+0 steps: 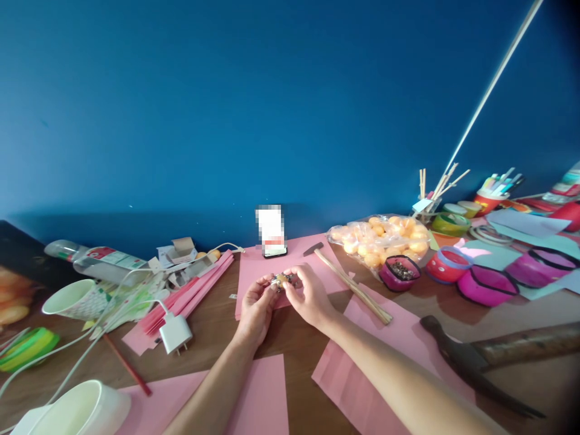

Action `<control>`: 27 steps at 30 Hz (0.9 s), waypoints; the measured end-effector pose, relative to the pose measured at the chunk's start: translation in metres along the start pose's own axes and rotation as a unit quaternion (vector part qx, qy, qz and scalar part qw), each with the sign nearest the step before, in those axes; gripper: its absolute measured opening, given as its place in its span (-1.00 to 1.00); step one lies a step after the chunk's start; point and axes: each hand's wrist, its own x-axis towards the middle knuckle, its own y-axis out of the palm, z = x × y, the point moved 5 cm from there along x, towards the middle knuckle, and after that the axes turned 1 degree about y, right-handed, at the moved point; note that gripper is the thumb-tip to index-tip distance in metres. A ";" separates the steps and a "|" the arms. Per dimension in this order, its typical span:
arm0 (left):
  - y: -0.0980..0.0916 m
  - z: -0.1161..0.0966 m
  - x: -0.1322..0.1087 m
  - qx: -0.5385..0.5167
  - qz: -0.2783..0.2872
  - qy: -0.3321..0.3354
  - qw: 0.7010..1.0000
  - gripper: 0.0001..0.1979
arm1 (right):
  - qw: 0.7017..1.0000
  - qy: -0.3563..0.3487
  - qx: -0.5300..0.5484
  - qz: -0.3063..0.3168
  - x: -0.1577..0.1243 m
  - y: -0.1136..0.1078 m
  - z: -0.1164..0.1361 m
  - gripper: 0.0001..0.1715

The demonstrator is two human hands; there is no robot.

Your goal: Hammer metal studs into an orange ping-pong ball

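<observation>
Between the fingertips of both hands is a small silvery and yellowish object (281, 279), too small and covered to name. My left hand (254, 308) grips it from the left with thumb and fingers bent around it. From the other side, my right hand (312, 296) pinches the same piece. Both hands are raised over the brown table (301, 368), near a pink paper sheet (254, 266). Just beyond them, a phone (275, 250) leans upright against the blue wall. To the right of my right hand lies a small hammer (351, 283) with a pale wooden handle.
A claw hammer (457, 356) lies at the right, with a bag of orange balls (376, 241) and a purple bowl of small metal bits (400, 275) behind. On the left are a white charger (175, 332), paper cups (81, 417), pink strips (193, 296) and a plastic bottle (109, 260).
</observation>
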 end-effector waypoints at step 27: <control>-0.002 0.004 0.000 0.024 -0.025 0.007 0.999 -0.66 | 0.974 -0.106 -0.191 0.055 -0.003 0.001 0.006 -0.69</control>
